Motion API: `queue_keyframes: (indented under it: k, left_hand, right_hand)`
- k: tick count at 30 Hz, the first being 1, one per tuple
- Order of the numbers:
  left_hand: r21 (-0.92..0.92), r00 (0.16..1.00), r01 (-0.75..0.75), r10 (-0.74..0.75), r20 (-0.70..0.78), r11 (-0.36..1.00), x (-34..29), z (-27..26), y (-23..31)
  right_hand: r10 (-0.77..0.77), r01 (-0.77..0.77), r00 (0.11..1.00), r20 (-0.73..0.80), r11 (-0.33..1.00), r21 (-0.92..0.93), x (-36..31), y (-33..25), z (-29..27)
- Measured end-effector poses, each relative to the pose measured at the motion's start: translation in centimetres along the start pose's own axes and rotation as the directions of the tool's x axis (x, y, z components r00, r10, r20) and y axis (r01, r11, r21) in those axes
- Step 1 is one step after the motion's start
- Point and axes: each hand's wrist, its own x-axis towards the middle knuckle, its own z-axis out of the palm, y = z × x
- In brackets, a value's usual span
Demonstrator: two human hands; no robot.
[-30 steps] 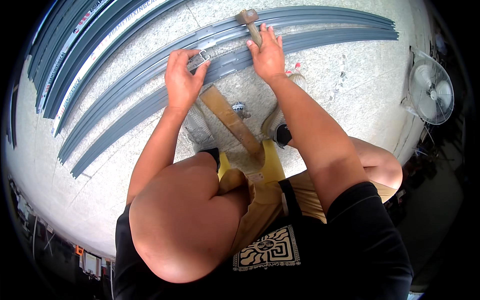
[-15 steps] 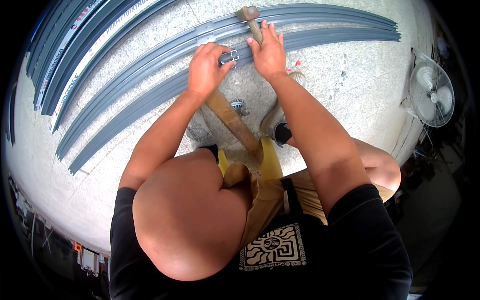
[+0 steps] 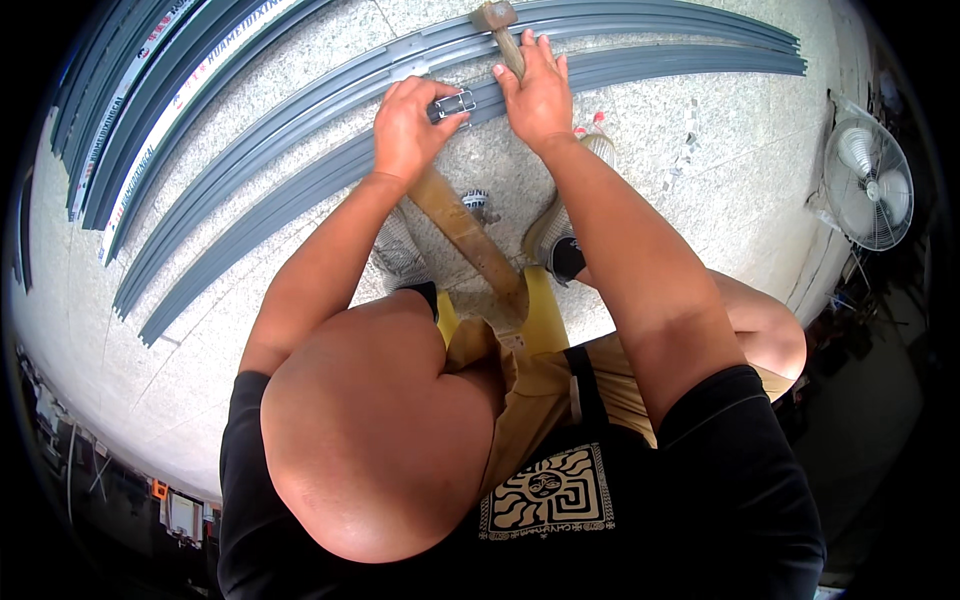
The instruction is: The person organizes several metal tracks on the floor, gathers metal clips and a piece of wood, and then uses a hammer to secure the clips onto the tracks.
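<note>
My left hand pinches a short dark metal profile piece between thumb and fingers. Its cut end shows silvery edges, and it is held just over the nearer grey profile strip. To the right, my right hand is on the wooden handle of a hammer. The thumb lies on one side of the handle and the fingers on the other; the palm hides its lower end. The hammer's blocky, rusty head rests at the farther grey profile strip.
More grey profiles, some with white printed film, are stacked at the far left. A worn wooden plank slopes between my feet from a yellow support. A round fan stands at the right. Pale speckled floor lies beneath.
My left hand has raised and turned the profile piece slightly, so its open end faces more to the right. My right hand and the hammer stay nearly in place.
</note>
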Motion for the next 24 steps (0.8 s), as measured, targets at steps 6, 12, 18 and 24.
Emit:
queue_keyframes:
  k: [6,12,18,24]
  left_hand:
    - [0.022,0.997,-0.074,0.075,-0.018,0.997,0.1,0.2,-0.5]
    - [-0.018,0.997,-0.070,0.070,-0.019,0.997,0.0,0.0,-0.8]
    - [-0.010,0.998,-0.064,0.064,-0.023,0.998,0.0,0.0,-0.8]
    - [0.000,0.991,-0.123,0.123,-0.047,0.992,-0.1,0.2,-1.3]
  right_hand:
    - [0.004,-0.004,1.000,-0.023,1.000,0.012,0.0,0.1,0.2]
    - [0.009,-0.009,1.000,-0.007,1.000,0.014,0.0,-0.1,0.1]
    - [0.002,-0.002,1.000,-0.006,1.000,0.008,0.1,0.5,0.4]
    - [-0.005,0.006,1.000,-0.025,1.000,0.028,0.0,0.4,0.4]
